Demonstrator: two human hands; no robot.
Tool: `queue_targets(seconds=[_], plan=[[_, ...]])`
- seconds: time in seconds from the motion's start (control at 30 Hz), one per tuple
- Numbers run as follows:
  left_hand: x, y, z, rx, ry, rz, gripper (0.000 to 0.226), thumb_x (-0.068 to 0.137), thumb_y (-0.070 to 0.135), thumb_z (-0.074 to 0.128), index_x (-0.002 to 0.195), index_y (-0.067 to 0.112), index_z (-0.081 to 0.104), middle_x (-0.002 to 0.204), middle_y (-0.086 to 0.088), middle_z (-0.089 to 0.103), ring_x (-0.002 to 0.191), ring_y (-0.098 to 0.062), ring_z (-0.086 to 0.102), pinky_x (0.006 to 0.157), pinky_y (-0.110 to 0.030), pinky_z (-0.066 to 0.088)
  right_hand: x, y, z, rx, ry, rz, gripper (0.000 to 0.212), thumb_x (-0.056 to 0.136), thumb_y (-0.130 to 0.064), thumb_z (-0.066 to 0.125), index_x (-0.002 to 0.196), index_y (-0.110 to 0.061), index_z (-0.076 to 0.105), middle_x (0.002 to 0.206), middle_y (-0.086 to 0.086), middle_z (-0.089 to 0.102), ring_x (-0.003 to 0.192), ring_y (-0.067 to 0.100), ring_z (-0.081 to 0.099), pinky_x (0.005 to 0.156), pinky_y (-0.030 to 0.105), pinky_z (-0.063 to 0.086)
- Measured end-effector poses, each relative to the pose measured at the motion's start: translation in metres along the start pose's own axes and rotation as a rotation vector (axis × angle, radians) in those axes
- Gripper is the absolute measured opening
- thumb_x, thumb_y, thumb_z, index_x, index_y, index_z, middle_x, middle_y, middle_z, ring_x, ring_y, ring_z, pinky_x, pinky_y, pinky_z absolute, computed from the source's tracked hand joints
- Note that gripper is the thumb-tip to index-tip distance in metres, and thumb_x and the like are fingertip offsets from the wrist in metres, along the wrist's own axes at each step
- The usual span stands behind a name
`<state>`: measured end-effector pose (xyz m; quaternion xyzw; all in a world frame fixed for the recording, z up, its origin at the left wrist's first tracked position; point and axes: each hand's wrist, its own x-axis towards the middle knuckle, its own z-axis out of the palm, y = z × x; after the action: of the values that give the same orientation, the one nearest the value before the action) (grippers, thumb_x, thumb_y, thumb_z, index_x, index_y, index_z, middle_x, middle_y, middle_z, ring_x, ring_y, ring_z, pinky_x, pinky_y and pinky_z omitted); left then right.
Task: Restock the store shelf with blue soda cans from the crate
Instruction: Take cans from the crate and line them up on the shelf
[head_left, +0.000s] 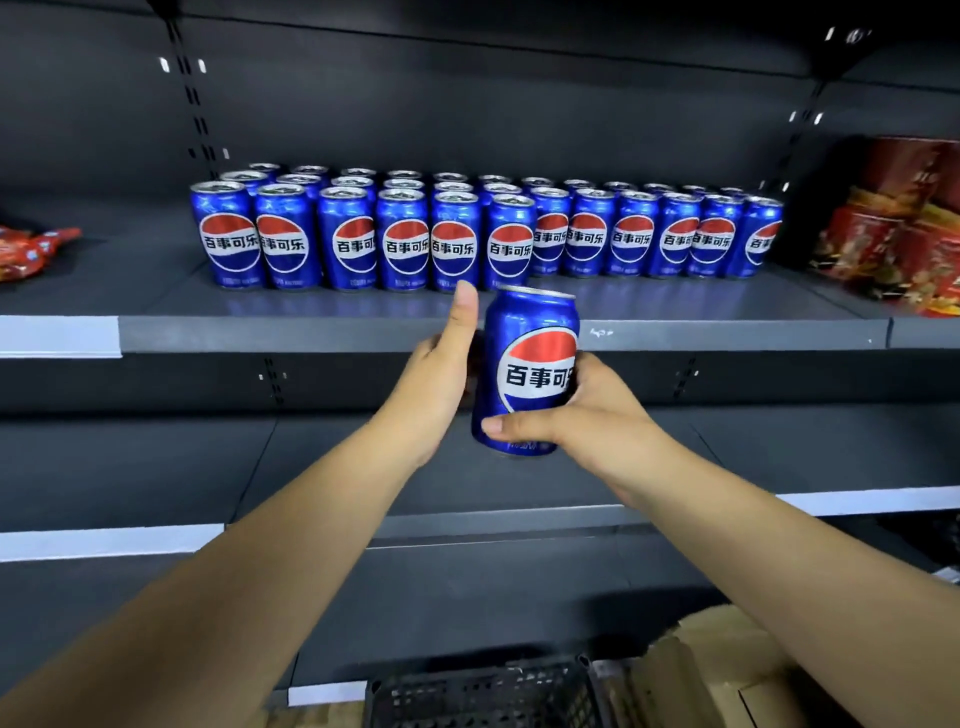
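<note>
Nearest to me, at the bottom edge, sits the black plastic lattice crate (483, 696), with crumpled brown cardboard (711, 660) just to its right. My two bare forearms reach up and forward from there. Between my hands I hold one blue aluminium soda can with a red, white and blue round logo (527, 371), upright with a slight tilt, in the air in front of the grey metal shelf edge (363, 332). My right hand (587, 415) curls round the can's lower half, its thumb lying across the front near the base. My left hand (441, 384) grips the can's left side, thumb pointing up beside the rim; the other left fingers wrap behind the can, hidden from me. Past the can, on the dark shelf board, stands a block of matching blue soda cans (483, 234), several rows deep, logos facing me, the left six in front standing nearer than the rest. Further left on that shelf lie red snack packets (31, 252); at the far right stand red and gold printed boxes (904, 228).
</note>
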<state>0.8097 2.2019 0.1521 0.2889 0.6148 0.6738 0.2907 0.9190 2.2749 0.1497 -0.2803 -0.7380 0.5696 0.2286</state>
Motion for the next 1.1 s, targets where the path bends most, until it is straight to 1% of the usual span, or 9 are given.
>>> queue_targets(seconds=[0.07, 0.13, 0.23, 0.33, 0.47, 0.63, 0.83, 0.97, 1.1], plan=[[0.026, -0.006, 0.008, 0.099, 0.071, 0.007, 0.048, 0.089, 0.061, 0.039, 0.107, 0.023, 0.062, 0.109, 0.009, 0.064, 0.105, -0.010, 0.058, 0.091, -0.025, 0.042, 0.026, 0.004, -0.016, 0.013, 0.034, -0.002, 0.054, 0.056, -0.003, 0.086, 0.101, -0.014, 0.060, 0.099, 0.003, 0.072, 0.095, 0.018, 0.067, 0.088, 0.034, 0.054], [0.052, -0.010, 0.013, 0.169, 0.097, 0.062, 0.031, 0.094, 0.047, 0.043, 0.088, 0.026, 0.063, 0.090, 0.010, 0.065, 0.087, -0.008, 0.061, 0.074, -0.020, 0.046, 0.055, 0.006, -0.032, 0.026, 0.068, -0.005, 0.052, 0.056, -0.001, 0.085, 0.097, -0.017, 0.057, 0.100, 0.004, 0.070, 0.095, 0.018, 0.066, 0.086, 0.031, 0.054], [0.091, -0.013, 0.017, 0.234, 0.149, 0.050, 0.034, 0.097, 0.039, 0.043, 0.085, 0.014, 0.063, 0.076, 0.001, 0.063, 0.068, -0.010, 0.058, 0.053, -0.011, 0.043, 0.096, 0.008, -0.052, 0.025, 0.131, -0.042, 0.067, 0.052, -0.003, 0.087, 0.110, -0.009, 0.055, 0.106, 0.005, 0.068, 0.099, 0.019, 0.064, 0.089, 0.034, 0.053], [0.122, -0.012, 0.021, 0.265, 0.182, 0.030, 0.034, 0.098, 0.035, 0.044, 0.086, 0.009, 0.063, 0.072, -0.004, 0.062, 0.062, -0.011, 0.056, 0.048, -0.009, 0.042, 0.135, 0.009, -0.067, 0.017, 0.164, -0.092, 0.067, 0.053, -0.001, 0.087, 0.111, -0.009, 0.054, 0.103, 0.000, 0.067, 0.096, 0.015, 0.063, 0.085, 0.028, 0.051], [0.156, -0.014, 0.025, 0.388, 0.241, -0.020, 0.025, 0.095, 0.025, 0.048, 0.073, 0.018, 0.060, 0.069, 0.000, 0.061, 0.051, -0.012, 0.051, 0.049, -0.018, 0.041, 0.187, 0.018, -0.081, 0.004, 0.176, -0.078, 0.075, 0.049, -0.006, 0.090, 0.114, -0.008, 0.053, 0.108, 0.004, 0.066, 0.101, 0.020, 0.062, 0.092, 0.036, 0.051], [0.180, -0.011, 0.006, 0.413, 0.303, -0.067, 0.018, 0.093, 0.011, 0.047, 0.080, 0.007, 0.059, 0.059, -0.010, 0.055, 0.028, -0.008, 0.048, 0.031, -0.012, 0.030, 0.236, 0.034, -0.087, -0.027, 0.165, -0.035, 0.077, 0.045, -0.003, 0.089, 0.113, -0.008, 0.054, 0.111, 0.007, 0.065, 0.103, 0.023, 0.061, 0.093, 0.038, 0.050], [0.186, -0.015, 0.000, 0.312, 0.289, -0.103, 0.018, 0.093, 0.010, 0.052, 0.077, 0.006, 0.057, 0.042, -0.002, 0.056, 0.031, -0.007, 0.052, 0.030, -0.012, 0.028, 0.259, 0.038, -0.091, -0.074, 0.122, -0.061, 0.071, 0.055, 0.004, 0.084, 0.115, -0.011, 0.051, 0.109, 0.003, 0.062, 0.101, 0.019, 0.058, 0.083, 0.026, 0.046], [0.186, -0.019, -0.005, 0.254, 0.309, -0.051, 0.015, 0.091, 0.007, 0.054, 0.077, 0.007, 0.060, 0.043, 0.000, 0.056, 0.033, -0.008, 0.052, 0.032, -0.013, 0.031, 0.266, 0.041, -0.095, -0.130, 0.140, -0.085, 0.078, 0.063, -0.001, 0.083, 0.128, -0.010, 0.043, 0.116, 0.001, 0.061, 0.110, 0.018, 0.056, 0.097, 0.029, 0.044], [0.187, -0.020, -0.009, 0.134, 0.370, 0.002, 0.016, 0.092, 0.004, 0.053, 0.077, 0.005, 0.059, 0.041, 0.000, 0.055, 0.033, -0.009, 0.050, 0.035, -0.015, 0.038, 0.264, 0.044, -0.093, -0.195, 0.123, -0.075, 0.071, 0.073, -0.009, 0.079, 0.133, -0.010, 0.040, 0.127, 0.002, 0.056, 0.117, 0.018, 0.051, 0.096, 0.023, 0.038]])
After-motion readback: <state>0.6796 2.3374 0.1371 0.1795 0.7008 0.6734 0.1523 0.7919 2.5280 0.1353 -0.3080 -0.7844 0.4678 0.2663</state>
